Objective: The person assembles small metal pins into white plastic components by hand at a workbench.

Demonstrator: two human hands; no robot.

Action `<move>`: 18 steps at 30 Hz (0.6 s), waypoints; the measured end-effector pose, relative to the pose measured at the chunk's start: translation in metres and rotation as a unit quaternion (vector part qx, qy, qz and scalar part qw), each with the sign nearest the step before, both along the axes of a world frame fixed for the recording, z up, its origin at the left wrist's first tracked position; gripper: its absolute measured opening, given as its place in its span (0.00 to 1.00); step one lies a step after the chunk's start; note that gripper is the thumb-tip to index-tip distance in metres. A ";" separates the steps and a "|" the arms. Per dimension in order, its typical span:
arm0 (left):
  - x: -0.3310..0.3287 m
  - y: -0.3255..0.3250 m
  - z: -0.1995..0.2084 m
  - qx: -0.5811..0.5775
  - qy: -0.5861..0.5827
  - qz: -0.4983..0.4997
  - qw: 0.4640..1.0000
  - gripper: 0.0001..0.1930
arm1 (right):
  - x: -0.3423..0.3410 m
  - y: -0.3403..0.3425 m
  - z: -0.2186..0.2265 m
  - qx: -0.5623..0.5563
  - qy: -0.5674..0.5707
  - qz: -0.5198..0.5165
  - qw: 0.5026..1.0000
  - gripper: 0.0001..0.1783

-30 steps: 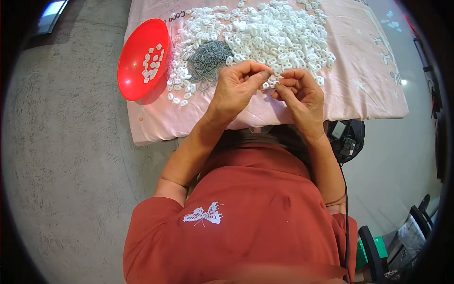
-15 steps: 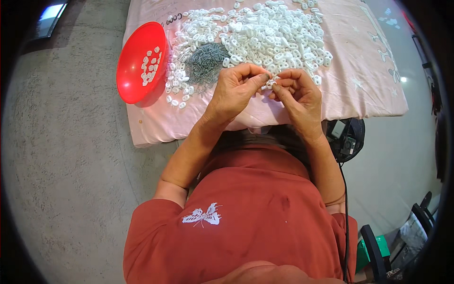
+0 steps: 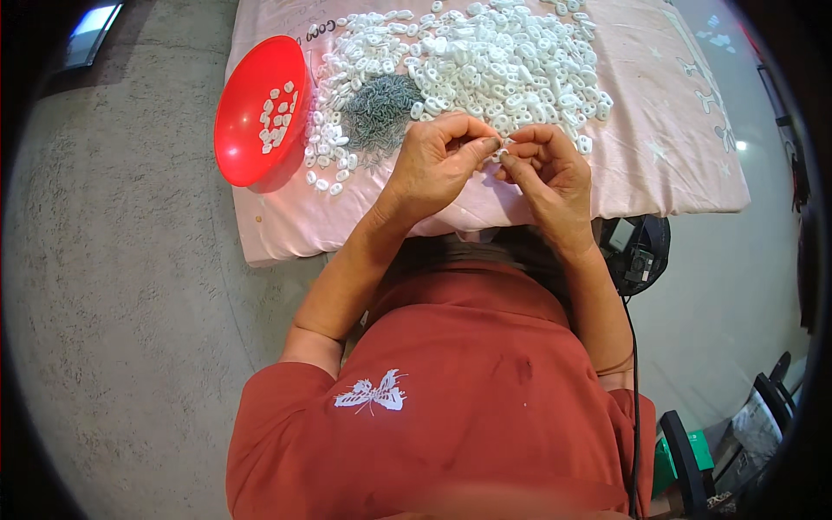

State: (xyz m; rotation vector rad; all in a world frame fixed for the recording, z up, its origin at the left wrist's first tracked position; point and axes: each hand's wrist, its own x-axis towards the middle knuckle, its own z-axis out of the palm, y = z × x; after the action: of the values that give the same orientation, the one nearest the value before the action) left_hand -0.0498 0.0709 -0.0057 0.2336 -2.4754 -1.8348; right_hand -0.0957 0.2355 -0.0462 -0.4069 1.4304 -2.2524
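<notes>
Pink cloth (image 3: 646, 165) lies under heaped white two-holed oval pieces (image 3: 520, 74) and small grey parts (image 3: 386, 106) — much looks left, some pale pieces (image 3: 282, 107) sitting in the red bowl (image 3: 236, 121). Left hand (image 3: 438, 165) and right hand (image 3: 559, 175) pinch a small white piece (image 3: 500, 156) — partly hidden — beside the heap.

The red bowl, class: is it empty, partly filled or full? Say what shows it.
Partly filled: the red bowl holds a cluster of small white pieces, with much of its red inside bare.

I count two hands (image 3: 438, 171), one table (image 3: 667, 165), one red bowl (image 3: 238, 139) at left, one grey heap (image 3: 379, 104), white pieces (image 3: 494, 69) beyond counting.
</notes>
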 end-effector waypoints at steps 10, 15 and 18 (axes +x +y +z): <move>0.002 0.002 -0.006 -0.028 0.011 -0.007 1.000 0.05 | 0.001 -0.001 -0.004 -0.007 0.007 -0.005 1.000 0.12; 0.004 0.002 -0.010 -0.103 0.065 -0.011 0.992 0.04 | 0.001 -0.001 -0.004 -0.012 0.009 -0.006 1.000 0.12; 0.004 0.001 -0.008 -0.079 0.058 -0.015 0.995 0.05 | 0.001 -0.001 -0.004 -0.007 0.008 -0.001 1.000 0.12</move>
State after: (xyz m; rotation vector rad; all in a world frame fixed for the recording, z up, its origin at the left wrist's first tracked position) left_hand -0.0462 0.0724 -0.0140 0.0787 -2.5388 -1.6019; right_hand -0.0950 0.2346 -0.0500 -0.4296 1.4246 -2.2666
